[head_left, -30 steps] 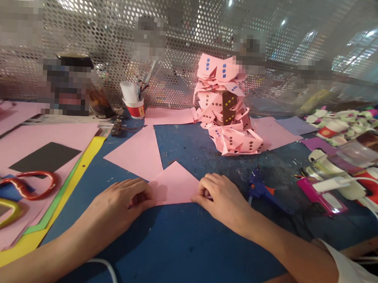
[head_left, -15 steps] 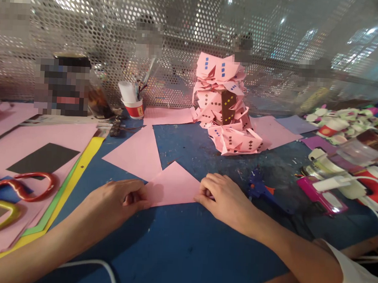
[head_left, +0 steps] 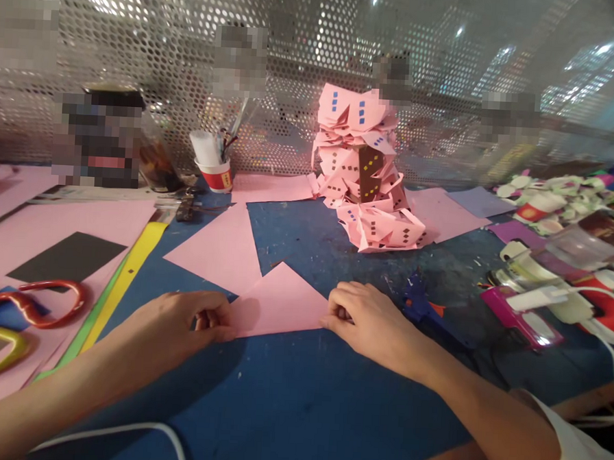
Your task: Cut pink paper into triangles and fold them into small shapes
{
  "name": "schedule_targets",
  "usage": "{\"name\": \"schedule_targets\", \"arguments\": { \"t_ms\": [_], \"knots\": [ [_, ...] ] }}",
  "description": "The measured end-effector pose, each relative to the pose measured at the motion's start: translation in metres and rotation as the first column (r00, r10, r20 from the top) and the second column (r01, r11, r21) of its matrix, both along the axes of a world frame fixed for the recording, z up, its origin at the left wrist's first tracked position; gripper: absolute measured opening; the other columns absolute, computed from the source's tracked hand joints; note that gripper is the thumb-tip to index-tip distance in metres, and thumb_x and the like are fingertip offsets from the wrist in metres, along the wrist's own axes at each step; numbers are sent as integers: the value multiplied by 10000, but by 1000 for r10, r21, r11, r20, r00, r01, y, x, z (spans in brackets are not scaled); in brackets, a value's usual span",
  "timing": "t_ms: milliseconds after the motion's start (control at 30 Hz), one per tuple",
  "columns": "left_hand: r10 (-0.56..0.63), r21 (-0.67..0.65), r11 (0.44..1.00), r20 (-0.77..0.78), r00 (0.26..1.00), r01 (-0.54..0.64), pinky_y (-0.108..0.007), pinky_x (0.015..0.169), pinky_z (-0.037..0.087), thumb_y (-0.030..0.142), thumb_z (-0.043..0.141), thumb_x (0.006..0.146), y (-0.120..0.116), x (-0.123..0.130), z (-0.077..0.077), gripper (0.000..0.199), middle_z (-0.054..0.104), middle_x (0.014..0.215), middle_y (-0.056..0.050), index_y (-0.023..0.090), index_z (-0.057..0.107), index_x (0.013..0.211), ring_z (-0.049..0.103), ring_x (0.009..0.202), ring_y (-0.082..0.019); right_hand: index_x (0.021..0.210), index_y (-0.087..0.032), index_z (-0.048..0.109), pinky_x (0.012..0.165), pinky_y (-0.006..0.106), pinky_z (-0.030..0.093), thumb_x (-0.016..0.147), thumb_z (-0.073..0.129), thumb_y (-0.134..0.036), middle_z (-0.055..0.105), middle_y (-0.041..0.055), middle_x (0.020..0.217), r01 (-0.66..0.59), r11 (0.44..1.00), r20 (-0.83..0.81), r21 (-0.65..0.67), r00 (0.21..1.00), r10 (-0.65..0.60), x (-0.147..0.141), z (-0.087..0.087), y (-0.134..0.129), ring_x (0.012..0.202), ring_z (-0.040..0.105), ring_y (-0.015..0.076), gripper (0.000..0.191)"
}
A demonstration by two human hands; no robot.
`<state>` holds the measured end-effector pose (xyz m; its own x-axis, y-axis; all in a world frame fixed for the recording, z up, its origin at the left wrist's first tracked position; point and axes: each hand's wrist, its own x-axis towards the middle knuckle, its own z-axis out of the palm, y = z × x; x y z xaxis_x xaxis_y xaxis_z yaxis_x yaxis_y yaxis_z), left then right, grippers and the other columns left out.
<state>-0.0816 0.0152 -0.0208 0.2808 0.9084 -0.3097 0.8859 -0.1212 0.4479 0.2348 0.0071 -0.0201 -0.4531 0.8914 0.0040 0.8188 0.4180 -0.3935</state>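
Note:
A pink paper triangle (head_left: 281, 303) lies on the blue tabletop (head_left: 298, 401), its long edge toward me and its point away. My left hand (head_left: 199, 317) pinches its left corner between thumb and fingers. At the opposite corner, my right hand (head_left: 366, 326) has its fingers curled together on the paper. A second pink paper piece (head_left: 224, 246) lies just behind, its near corner touching or under the triangle. Farther back stands a tall pink folded-paper model (head_left: 359, 171) with small blue, brown and yellow squares stuck on it.
To the right lie a blue glue gun (head_left: 426, 305), a magenta device (head_left: 513, 320) and a white cable. Red-handled scissors (head_left: 71, 307) rest on stacked coloured paper (head_left: 102, 216) at the left. A paper cup (head_left: 214, 176) of tools stands before the perforated metal screen (head_left: 287, 119).
My left hand has shifted slightly left along with the corner of the paper. The right hand keeps nearly the same place, and the view has moved a little.

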Motion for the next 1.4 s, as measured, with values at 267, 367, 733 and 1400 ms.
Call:
{"name": "schedule_targets", "arguments": {
  "t_ms": [267, 367, 733, 1400],
  "knots": [
    [16, 20, 1000, -14, 1000, -15, -283, 650, 447, 494, 603, 814, -1, 4, 6, 250, 738, 822, -5, 283, 731, 844, 677, 753, -234, 748, -209, 569, 724, 314, 341, 926, 709, -286, 618, -34, 805, -2, 1000, 24, 6, 1000, 2, 3, 2, 1, 764, 551, 140, 239],
    [-4, 28, 1000, 14, 1000, 3, -292, 677, 460, 504, 588, 839, -3, -1, 4, 263, 741, 843, -6, 280, 725, 841, 677, 764, -236, 745, -210, 571, 720, 312, 340, 926, 712, -305, 619, -36, 801, 4, 1000, 29, 3, 1000, -4, 4, 2, 1, 758, 553, 140, 249],
    [18, 48, 999, 25, 1000, -19, -268, 661, 471, 536, 615, 828, -4, -6, 0, 260, 743, 851, 22, 304, 732, 830, 680, 763, -228, 747, -211, 571, 712, 318, 337, 930, 710, -315, 633, -34, 806, -10, 1000, 56, 16, 998, 9, 7, 3, 1, 749, 563, 137, 252],
    [3, 63, 998, 12, 1000, -4, -280, 642, 457, 548, 635, 816, -1, -8, -3, 271, 719, 793, -4, 291, 719, 820, 667, 737, -222, 756, -213, 544, 752, 322, 334, 917, 721, -269, 637, -37, 814, 3, 1000, 107, -6, 994, -2, 14, 11, 0, 762, 559, 153, 246]
  ]
}}
